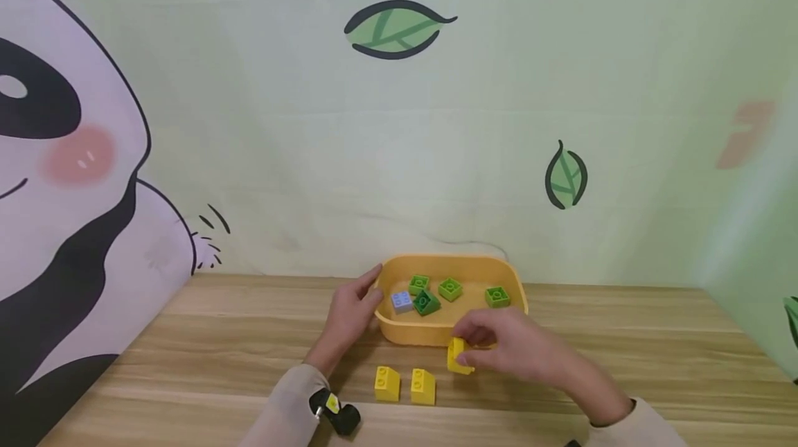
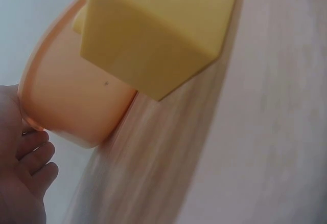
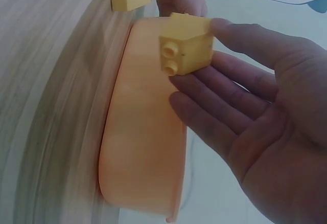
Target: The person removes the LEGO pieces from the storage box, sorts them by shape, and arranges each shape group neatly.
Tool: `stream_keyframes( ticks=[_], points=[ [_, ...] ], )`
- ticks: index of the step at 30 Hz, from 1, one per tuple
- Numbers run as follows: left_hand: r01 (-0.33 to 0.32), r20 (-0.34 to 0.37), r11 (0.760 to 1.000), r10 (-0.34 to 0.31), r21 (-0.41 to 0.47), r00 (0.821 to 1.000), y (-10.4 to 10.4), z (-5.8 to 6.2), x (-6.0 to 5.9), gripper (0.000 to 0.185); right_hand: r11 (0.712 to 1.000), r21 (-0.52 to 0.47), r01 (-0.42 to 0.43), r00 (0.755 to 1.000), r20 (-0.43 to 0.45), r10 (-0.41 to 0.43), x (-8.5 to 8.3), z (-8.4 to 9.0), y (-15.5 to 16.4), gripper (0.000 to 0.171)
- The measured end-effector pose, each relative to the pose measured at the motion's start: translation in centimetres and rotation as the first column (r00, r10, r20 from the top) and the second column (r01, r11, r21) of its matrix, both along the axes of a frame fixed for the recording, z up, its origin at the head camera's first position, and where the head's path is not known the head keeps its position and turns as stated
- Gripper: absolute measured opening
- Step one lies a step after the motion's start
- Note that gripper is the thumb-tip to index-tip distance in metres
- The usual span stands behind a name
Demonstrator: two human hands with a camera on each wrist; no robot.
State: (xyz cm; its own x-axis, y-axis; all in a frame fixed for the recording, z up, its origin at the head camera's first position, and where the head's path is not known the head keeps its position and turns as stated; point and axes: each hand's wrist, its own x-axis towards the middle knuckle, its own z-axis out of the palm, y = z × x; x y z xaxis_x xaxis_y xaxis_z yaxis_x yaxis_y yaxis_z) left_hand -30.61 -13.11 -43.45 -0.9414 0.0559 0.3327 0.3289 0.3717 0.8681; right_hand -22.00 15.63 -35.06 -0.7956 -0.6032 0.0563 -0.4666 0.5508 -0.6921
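Note:
My right hand (image 1: 508, 343) pinches a yellow sloped toy brick (image 1: 457, 355) between thumb and fingers, just in front of the orange plastic bin (image 1: 411, 334). In the right wrist view two studs of this yellow brick (image 3: 186, 45) face the camera. My left hand (image 1: 349, 312) rests against the bin's left side, its fingers along the outer wall. Inside the bin lie several green bricks (image 1: 449, 289) and one light blue brick (image 1: 402, 302). Two more yellow sloped bricks stand side by side on the table: a left one (image 1: 387, 384) and a right one (image 1: 423, 387).
The wood-grain table (image 1: 218, 336) runs back to a pale green cloth backdrop (image 1: 280, 156) with a printed panda and leaves. The bin stands close to that backdrop. A black wrist device (image 1: 341, 418) sits on the left sleeve.

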Motion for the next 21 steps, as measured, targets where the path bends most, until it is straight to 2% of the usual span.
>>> stream_keyframes(
  ticks=[7, 21],
  points=[
    [-0.014, 0.001, 1.000, 0.014, -0.008, 1.000, -0.2, -0.1, 0.0, 0.054, 0.997, 0.048, -0.066, 0.997, 0.048, 0.064, -0.1, -0.5, -0.1, 0.024],
    [-0.010, 0.009, 1.000, 0.010, -0.003, 1.000, -0.1, 0.0, 0.0, 0.054, 0.990, 0.091, -0.104, 0.990, 0.106, 0.094, -0.1, -1.4, -0.4, 0.022]
  ],
)
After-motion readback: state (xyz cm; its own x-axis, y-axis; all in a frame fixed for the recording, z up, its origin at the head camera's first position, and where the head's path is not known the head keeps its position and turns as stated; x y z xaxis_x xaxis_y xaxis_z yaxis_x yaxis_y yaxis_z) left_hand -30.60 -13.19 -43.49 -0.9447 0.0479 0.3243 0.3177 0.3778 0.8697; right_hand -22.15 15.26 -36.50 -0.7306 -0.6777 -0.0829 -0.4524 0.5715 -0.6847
